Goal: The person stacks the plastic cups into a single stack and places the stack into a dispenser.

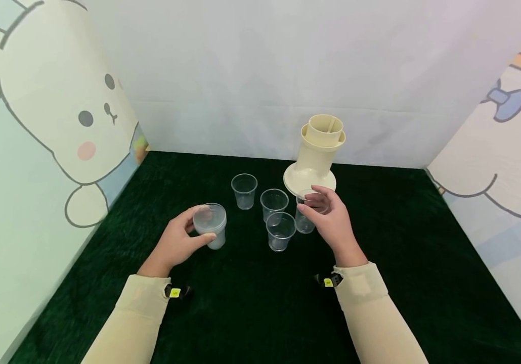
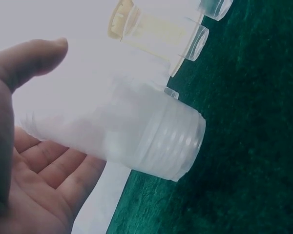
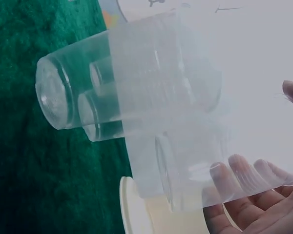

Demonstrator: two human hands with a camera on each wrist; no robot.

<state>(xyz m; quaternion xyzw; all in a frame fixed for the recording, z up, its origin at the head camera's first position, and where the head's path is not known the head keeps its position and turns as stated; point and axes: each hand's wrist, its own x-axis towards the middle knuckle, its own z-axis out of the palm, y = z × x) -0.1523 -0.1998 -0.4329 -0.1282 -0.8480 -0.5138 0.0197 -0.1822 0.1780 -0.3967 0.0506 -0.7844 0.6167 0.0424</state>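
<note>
My left hand (image 1: 180, 240) curls round a stack of nested clear plastic cups (image 1: 210, 222), thumb at the near side and fingers behind; the left wrist view shows the stacked rims and bases (image 2: 171, 141). With thumb and fingers round its rim, my right hand (image 1: 333, 217) holds a single clear cup (image 1: 305, 222), whose base shows in the right wrist view (image 3: 166, 175). Between the hands, three clear cups stand upright and separate: one at the back (image 1: 244, 191), one in the middle (image 1: 274, 202) and one nearer me (image 1: 280, 232).
Behind the right-hand cup stands a cream cylindrical holder (image 1: 317, 151) on a round base. Dark green cloth (image 1: 251, 308) covers the table. A white backdrop (image 1: 224, 76) rises at the back, with cartoon-printed panels (image 1: 37, 167) at the sides.
</note>
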